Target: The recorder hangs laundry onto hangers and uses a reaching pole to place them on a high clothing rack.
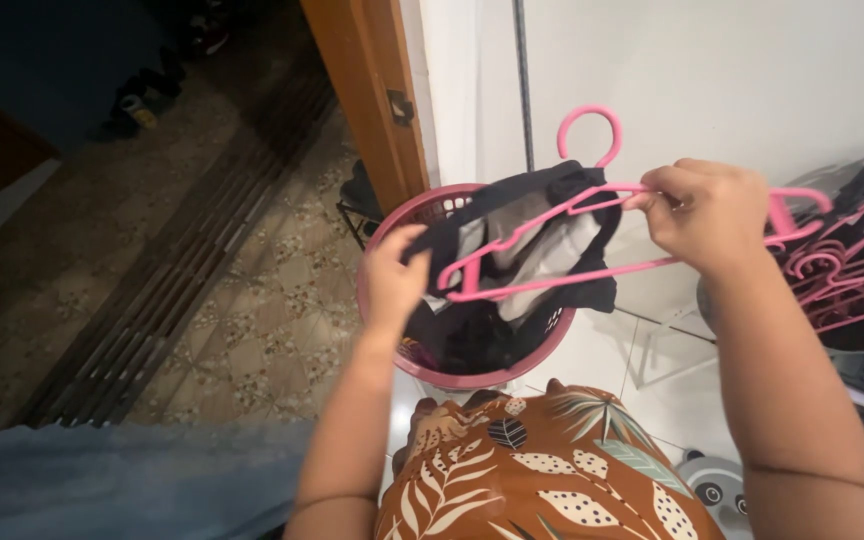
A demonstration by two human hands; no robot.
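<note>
I see my left hand [393, 272] above the near rim of a pink laundry basket [384, 232], fingers closed on a black garment [552, 195]. The garment hangs on a pink hanger [542, 280] over the basket. My right hand [707, 212], right of the basket, grips the hanger's bar. More pink hangers [842, 280] lie farther right.

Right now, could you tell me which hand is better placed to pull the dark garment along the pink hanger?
Probably the left hand: it already touches the dark garment, while the right hand grips the pink hanger.
</note>
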